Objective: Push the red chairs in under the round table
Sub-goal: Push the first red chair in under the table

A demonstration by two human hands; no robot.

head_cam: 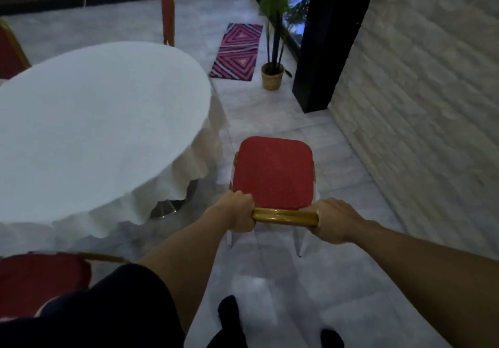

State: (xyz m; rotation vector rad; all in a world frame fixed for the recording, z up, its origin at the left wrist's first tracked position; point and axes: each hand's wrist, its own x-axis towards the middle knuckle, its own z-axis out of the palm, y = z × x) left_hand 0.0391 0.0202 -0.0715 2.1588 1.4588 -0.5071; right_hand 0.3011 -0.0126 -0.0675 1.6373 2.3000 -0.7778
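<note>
Red cushioned gold-framed chair (272, 173) — legs mostly hidden, left hand (239, 214) and right hand (334, 219) closed around its backrest, white-clothed round table (89, 131) stood just beside — blurred.

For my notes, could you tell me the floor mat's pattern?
Pink, dark and white nested diamond stripes on the rectangular floor mat; head view.

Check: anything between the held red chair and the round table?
Nothing: in the head view only bare floor separates red chair from round table. Left hand and right hand grip its backrest.
</note>
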